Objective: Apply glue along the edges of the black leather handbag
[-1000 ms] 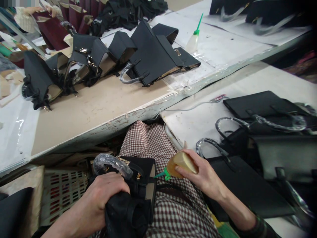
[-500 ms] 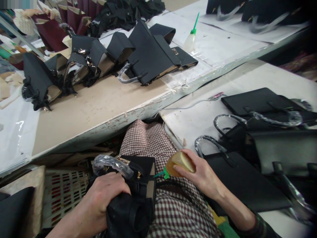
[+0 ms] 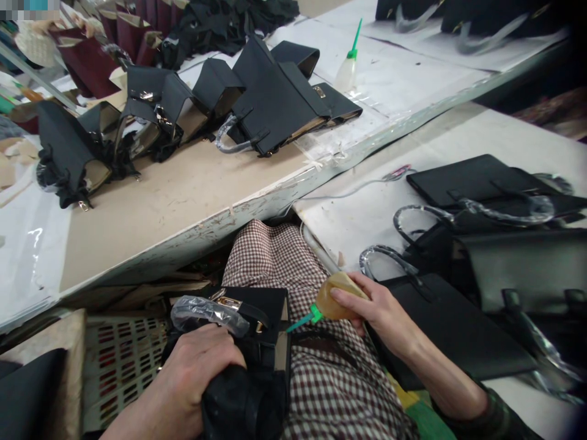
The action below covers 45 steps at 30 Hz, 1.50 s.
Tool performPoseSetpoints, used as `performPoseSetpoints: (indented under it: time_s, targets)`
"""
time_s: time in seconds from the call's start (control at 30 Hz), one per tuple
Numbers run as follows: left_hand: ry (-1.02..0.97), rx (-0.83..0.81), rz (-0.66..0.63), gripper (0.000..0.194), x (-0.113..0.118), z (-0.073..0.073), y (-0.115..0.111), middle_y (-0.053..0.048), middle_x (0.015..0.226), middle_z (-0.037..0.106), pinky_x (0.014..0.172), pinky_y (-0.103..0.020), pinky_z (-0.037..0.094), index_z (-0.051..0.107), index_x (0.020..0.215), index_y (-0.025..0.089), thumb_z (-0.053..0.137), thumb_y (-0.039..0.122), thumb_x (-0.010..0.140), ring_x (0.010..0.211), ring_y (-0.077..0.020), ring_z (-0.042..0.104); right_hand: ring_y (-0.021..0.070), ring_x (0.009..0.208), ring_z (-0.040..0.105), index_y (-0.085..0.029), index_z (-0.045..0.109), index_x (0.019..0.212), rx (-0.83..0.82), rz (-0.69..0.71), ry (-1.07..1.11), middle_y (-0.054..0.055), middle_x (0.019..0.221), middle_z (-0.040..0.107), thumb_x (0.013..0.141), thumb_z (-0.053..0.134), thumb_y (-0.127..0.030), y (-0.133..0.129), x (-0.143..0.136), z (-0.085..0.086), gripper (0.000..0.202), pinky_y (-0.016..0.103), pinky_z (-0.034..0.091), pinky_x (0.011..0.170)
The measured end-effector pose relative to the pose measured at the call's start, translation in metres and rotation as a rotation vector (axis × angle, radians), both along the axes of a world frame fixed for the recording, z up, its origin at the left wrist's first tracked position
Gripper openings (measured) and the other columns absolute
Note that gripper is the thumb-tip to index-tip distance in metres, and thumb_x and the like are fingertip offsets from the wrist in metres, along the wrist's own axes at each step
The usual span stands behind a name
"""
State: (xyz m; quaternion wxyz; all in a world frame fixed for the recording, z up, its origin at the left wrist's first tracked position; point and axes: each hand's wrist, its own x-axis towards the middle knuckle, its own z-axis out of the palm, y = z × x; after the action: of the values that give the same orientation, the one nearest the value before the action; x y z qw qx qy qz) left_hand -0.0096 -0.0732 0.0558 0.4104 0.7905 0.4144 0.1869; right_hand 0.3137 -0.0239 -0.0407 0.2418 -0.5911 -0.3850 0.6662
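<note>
Resting on the lap [image 3: 316,391]: one black bag [image 3: 268,299], side edge turned toward the bottle [image 3: 337,299]. Right hand [image 3: 378,308]: closed round the bottle's body, thumb pressed along it. Bottle's long axis: slanting down and leftward, nozzle [image 3: 301,321] aimed at that edge (touching or just short, cannot tell). Left hand [image 3: 208,360]: fingers curled tight over the bag's dark cloth. Bag: left of the right hand's grip, the nozzle bridging between.
</note>
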Motion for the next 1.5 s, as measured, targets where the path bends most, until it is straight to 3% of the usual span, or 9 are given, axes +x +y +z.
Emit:
performPoseSetpoints:
  time_s: [0.33,0.67,0.8,1.1,1.33,1.5]
  targets:
    - [-0.01,-0.012,0.007,0.015,-0.002,0.0,0.001,0.0,0.075,0.063,0.065,-0.026,0.037,0.057,0.09,0.022,0.055,0.007,0.089,0.07,-0.0148,0.058,0.0092,0.046,0.047,-0.019,0.069,0.102,-0.093,0.005,0.159,-0.001,0.076,0.064,0.087,0.077,-0.052,-0.013,0.001,0.003,0.038,0.021,0.042,0.037]
    - [0.0,-0.051,0.014,0.014,-0.006,-0.001,0.0,-0.001,0.079,0.065,0.068,-0.027,0.039,0.058,0.092,0.022,0.057,0.008,0.089,0.073,-0.0161,0.059,0.0126,0.054,0.048,-0.019,0.071,0.098,-0.158,-0.112,0.268,0.002,0.077,0.062,0.08,0.08,-0.054,-0.035,-0.004,0.043,0.04,0.02,0.04,0.035]
    - [-0.004,-0.026,0.026,0.012,-0.005,0.002,0.003,0.0,0.076,0.064,0.067,-0.026,0.04,0.058,0.091,0.022,0.058,0.01,0.089,0.071,-0.0154,0.059,0.013,0.051,0.046,-0.019,0.071,0.095,-0.162,-0.122,0.265,0.003,0.073,0.061,0.076,0.081,-0.058,-0.04,-0.004,0.051,0.044,0.021,0.04,0.034]
    - [-0.034,-0.09,0.031,0.007,-0.007,0.002,0.004,0.0,0.075,0.063,0.066,-0.026,0.04,0.058,0.088,0.021,0.06,0.016,0.093,0.07,-0.0148,0.059,0.0108,0.048,0.048,-0.02,0.066,0.104,-0.076,-0.041,0.071,0.0,0.076,0.064,0.083,0.077,-0.058,-0.03,0.002,0.03,0.045,0.023,0.043,0.039]
    - [-0.046,-0.1,0.028,0.008,-0.007,0.001,0.006,0.0,0.078,0.064,0.069,-0.026,0.041,0.058,0.089,0.021,0.06,0.014,0.092,0.073,-0.0148,0.059,0.0153,0.051,0.054,-0.021,0.06,0.11,0.017,0.011,-0.159,0.0,0.081,0.065,0.085,0.071,-0.059,-0.025,0.0,0.015,0.047,0.029,0.047,0.043]
    - [-0.049,-0.098,0.034,0.009,-0.007,0.001,0.006,0.001,0.078,0.064,0.068,-0.025,0.04,0.059,0.09,0.021,0.061,0.012,0.091,0.073,-0.0137,0.059,0.0262,0.085,0.069,-0.022,0.06,0.114,0.298,0.09,-0.315,0.006,0.1,0.072,0.088,0.069,-0.052,-0.032,0.003,-0.005,0.041,0.039,0.059,0.075]
